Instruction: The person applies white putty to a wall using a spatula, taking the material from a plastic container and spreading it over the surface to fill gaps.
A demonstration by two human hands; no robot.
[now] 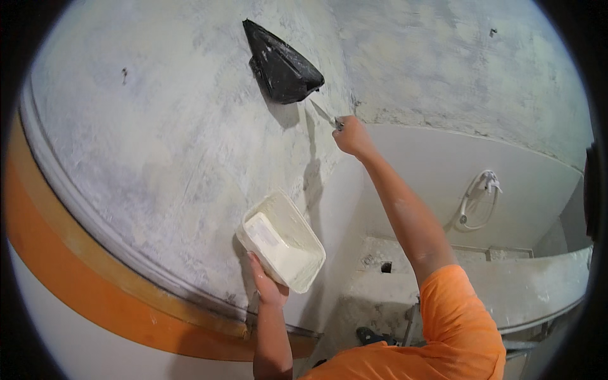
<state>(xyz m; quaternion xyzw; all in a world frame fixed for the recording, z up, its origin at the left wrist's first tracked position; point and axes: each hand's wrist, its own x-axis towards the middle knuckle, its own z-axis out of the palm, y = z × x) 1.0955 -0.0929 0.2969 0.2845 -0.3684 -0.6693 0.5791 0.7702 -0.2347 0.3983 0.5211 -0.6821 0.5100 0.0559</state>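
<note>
My left hand (270, 286) grips the lower side of a white plastic tub (286, 214), tilted so that its inside shows. Smooth white filler (296, 261) lies in the bottom, and smears cling to the sides. With my right arm stretched up and forward, my right hand (354, 137) is closed round the handle of a putty knife (323, 111). Its thin blade points up and left toward the patchy wall (190, 139), just below a black plastic-wrapped fixture (283, 66). Whether the blade touches the wall I cannot tell.
An orange band (95, 278) and grey trim curve along the left. To the right, a white shower hose (472, 199) hangs above a pale, dusty bathtub edge (544, 282). A dark hole (386, 267) shows in the ledge. A dark shoe (372, 335) is low down.
</note>
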